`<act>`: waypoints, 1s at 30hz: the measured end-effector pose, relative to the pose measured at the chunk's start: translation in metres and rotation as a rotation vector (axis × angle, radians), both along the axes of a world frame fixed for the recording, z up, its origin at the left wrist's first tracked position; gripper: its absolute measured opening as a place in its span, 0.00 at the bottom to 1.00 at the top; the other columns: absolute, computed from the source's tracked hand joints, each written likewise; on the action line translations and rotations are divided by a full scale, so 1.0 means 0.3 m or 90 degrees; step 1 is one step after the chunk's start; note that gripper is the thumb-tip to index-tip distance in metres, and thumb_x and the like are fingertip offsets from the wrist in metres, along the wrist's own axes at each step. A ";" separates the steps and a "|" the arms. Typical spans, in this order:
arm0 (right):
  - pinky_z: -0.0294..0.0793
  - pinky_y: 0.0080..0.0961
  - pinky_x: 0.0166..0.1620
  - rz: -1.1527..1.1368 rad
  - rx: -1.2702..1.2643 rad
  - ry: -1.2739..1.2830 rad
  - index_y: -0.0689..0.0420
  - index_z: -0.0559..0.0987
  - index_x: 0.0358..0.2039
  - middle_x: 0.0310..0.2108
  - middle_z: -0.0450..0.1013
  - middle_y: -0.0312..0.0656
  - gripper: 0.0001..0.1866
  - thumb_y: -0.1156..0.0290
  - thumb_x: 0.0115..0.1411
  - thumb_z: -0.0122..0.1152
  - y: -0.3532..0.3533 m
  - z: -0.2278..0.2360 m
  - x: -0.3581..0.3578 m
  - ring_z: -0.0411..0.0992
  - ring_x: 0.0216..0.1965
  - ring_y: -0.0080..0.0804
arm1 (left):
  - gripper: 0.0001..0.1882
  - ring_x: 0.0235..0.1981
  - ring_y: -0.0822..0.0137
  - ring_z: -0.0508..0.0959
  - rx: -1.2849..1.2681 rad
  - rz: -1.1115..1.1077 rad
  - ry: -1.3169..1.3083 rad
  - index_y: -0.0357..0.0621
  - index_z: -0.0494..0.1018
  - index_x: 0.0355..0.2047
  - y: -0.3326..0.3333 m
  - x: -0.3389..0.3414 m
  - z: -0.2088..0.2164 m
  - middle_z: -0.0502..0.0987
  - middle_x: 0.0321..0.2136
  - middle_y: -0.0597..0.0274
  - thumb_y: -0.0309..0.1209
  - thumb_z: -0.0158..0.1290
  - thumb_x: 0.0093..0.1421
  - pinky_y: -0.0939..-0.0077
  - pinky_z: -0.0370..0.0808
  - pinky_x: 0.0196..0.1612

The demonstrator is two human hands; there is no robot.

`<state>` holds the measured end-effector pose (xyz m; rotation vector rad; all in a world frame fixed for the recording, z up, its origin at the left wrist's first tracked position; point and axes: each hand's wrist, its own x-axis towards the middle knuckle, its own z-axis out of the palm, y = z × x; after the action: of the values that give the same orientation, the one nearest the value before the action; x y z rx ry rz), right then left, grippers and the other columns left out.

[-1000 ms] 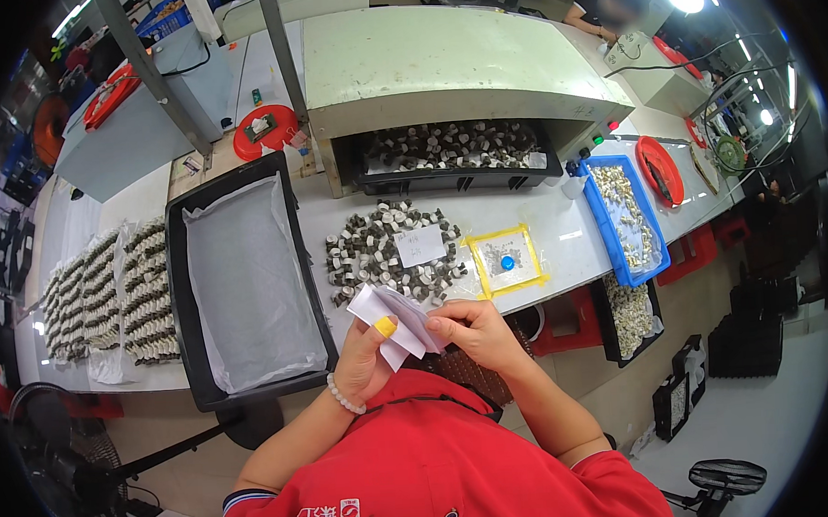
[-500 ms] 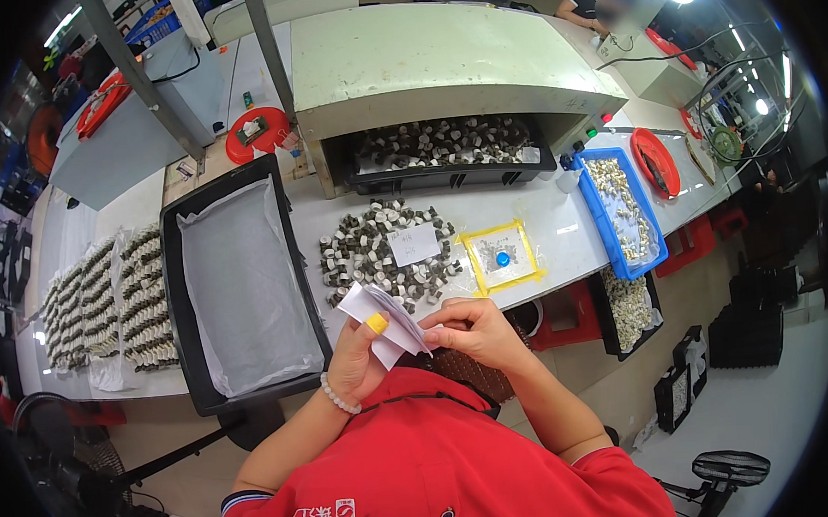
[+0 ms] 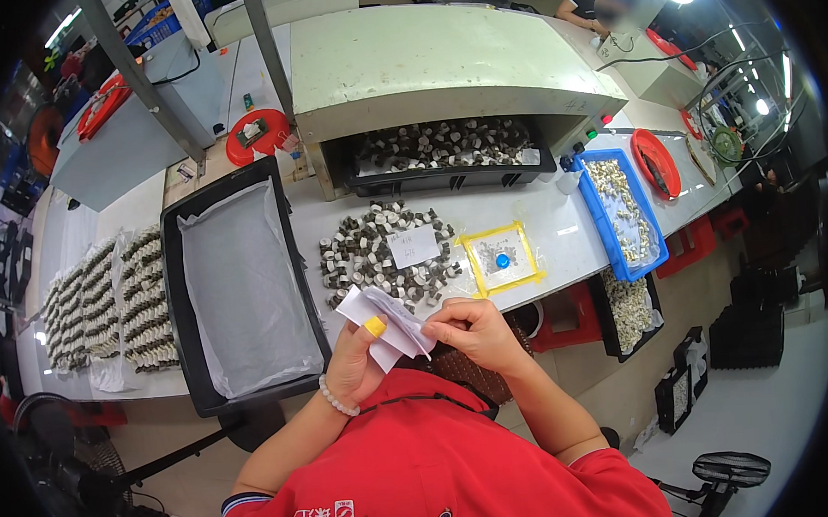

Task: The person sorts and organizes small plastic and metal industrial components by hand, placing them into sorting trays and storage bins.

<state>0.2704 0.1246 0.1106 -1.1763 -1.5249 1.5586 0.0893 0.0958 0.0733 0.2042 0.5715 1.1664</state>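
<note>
A small sheaf of white paper slips (image 3: pixel 396 331) is held in front of my chest, its leaves fanned apart. My left hand (image 3: pixel 354 361), with yellow tape round the thumb and a beaded bracelet at the wrist, grips the slips from the left. My right hand (image 3: pixel 475 332) pinches their right edge between thumb and fingers. Just beyond the slips lies a heap of small white-and-dark parts (image 3: pixel 367 247) on the table. A written white note (image 3: pixel 413 246) rests on that heap.
Left of the heap is a black tray (image 3: pixel 189 351) lined with pale sheeting; rows of parts (image 3: pixel 143 298) lie farther left. A yellow-taped frame (image 3: pixel 477 265) with a blue cap is at right, then a blue bin (image 3: pixel 619 250). Behind stands a metal housing (image 3: pixel 451 58) over a filled black tray (image 3: pixel 447 178).
Almost nothing differs. The paper slips and both hands have shifted very slightly, and the leaves look a little more spread.
</note>
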 end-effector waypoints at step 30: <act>0.61 0.21 0.21 0.008 0.250 -0.153 0.60 0.78 0.27 0.16 0.66 0.40 0.07 0.70 0.50 0.60 0.001 0.013 -0.022 0.62 0.17 0.26 | 0.21 0.44 0.65 0.71 0.025 0.018 0.036 0.42 0.60 0.49 -0.006 0.000 0.011 0.69 0.42 0.60 0.25 0.50 0.53 0.67 0.68 0.49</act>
<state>0.2637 0.1249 0.1144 -1.1510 -1.8918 1.0837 0.0893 0.0940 0.0765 0.2644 0.6033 1.2026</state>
